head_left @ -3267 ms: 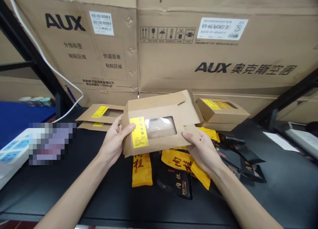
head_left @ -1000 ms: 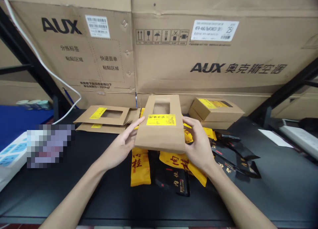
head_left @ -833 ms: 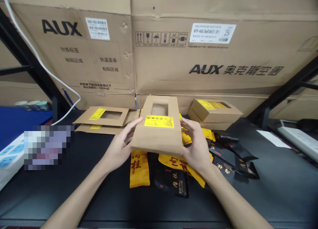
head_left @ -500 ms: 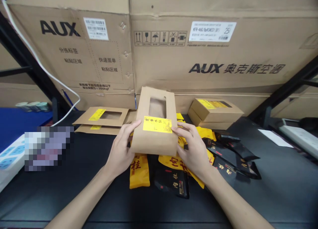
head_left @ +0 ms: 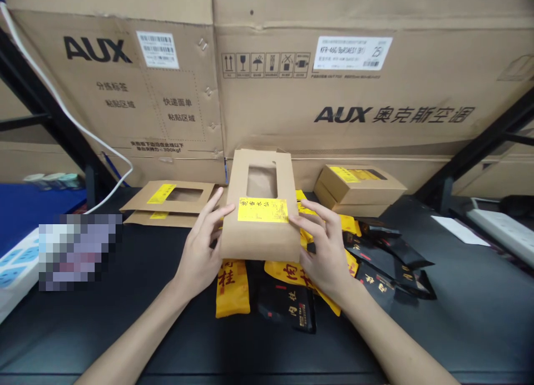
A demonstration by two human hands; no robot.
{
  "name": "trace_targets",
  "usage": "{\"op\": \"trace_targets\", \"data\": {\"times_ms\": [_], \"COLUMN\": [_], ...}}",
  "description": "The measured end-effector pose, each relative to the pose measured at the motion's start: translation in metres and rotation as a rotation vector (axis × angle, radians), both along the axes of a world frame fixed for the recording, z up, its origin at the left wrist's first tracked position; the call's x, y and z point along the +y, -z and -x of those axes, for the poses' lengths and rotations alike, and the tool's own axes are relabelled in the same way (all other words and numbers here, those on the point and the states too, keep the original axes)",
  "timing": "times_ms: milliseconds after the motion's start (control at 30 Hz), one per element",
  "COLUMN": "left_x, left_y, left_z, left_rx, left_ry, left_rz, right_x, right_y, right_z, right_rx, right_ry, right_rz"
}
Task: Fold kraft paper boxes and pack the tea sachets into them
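Note:
Between my two hands is a brown kraft paper box (head_left: 261, 241) with a cut-out window and a yellow label, tilted and raised above the table. My left hand (head_left: 200, 246) grips its left side, with the index finger lifted off. On the right side my right hand (head_left: 325, 246) holds it with thumb and fingertips. Yellow sachets (head_left: 232, 290) with dark red characters lie under and around the box. A black sachet (head_left: 287, 307) lies in front of it, and several more black sachets (head_left: 375, 257) are heaped beyond my right hand.
Flattened kraft boxes (head_left: 142, 196) lie at the back left. Two filled-out kraft boxes (head_left: 359, 193) are stacked at the back right. Large cardboard cartons (head_left: 267, 101) wall off the rear. Power strips (head_left: 16, 268) and a white paper (head_left: 459, 231) lie toward the sides.
The fingers of both hands have lifted and spread a little along the box's sides. The box's upper end has opened out slightly. The sachets stay where they were.

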State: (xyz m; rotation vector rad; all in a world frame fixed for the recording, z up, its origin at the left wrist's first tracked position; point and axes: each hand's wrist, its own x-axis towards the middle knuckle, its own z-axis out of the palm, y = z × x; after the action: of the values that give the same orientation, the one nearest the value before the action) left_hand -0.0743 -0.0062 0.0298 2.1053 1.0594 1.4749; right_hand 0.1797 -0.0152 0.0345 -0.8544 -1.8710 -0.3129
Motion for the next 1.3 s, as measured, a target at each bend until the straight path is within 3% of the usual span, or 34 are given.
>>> {"op": "trace_targets", "data": {"times_ms": [167, 300, 400, 567, 833, 1133, 1300], "left_x": [0.000, 0.000, 0.001, 0.003, 0.004, 0.005, 0.002], "left_y": [-0.003, -0.003, -0.002, 0.000, 0.001, 0.003, 0.002], "left_z": [0.003, 0.004, 0.005, 0.006, 0.005, 0.007, 0.005], "left_rx": [0.159, 0.174, 0.176, 0.151, 0.144, 0.009, -0.047], "left_ry": [-0.054, -0.082, -0.123, -0.137, -0.085, 0.119, 0.165], "left_rz": [-0.131, -0.109, -0.094, -0.057, 0.025, 0.133, 0.164], "right_x": [0.000, -0.002, -0.006, -0.012, -0.007, -0.005, -0.003], "right_y": [0.002, 0.005, 0.001, -0.010, -0.007, -0.001, -0.002], "right_z": [-0.004, -0.006, -0.006, -0.005, -0.006, -0.008, -0.008], "right_rx": [0.008, -0.029, -0.078, -0.190, -0.258, -0.227, -0.221], "right_ry": [-0.090, -0.061, -0.081, -0.229, -0.021, 0.025, 0.049], "right_rz": [0.094, 0.183, 0.170, 0.117, 0.031, 0.008, -0.061]}}
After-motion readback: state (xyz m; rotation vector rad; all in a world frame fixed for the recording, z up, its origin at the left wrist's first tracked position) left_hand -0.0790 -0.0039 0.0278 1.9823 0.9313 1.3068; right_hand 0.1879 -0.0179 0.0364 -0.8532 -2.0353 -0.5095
